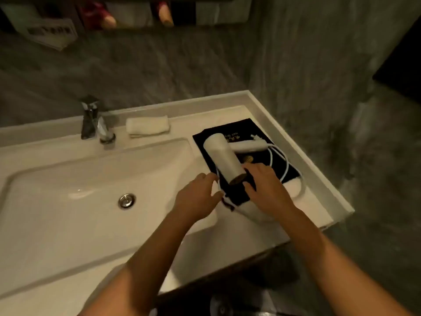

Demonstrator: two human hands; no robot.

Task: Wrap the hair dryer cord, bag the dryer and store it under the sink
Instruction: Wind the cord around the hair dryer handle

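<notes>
A white hair dryer lies on a black cloth bag with gold lettering, on the counter right of the sink basin. Its nozzle faces me and its handle points right. The white cord lies in loose loops over the bag's right side. My right hand rests at the nozzle end, fingers on the bag's near edge. My left hand hovers just left of the nozzle with fingers spread, touching or nearly touching the cord loop there. Whether either hand grips anything is unclear.
A chrome faucet stands behind the basin, with a folded white towel beside it. The counter's raised edge runs along the right, next to a grey tiled wall. Dark floor lies below the counter front.
</notes>
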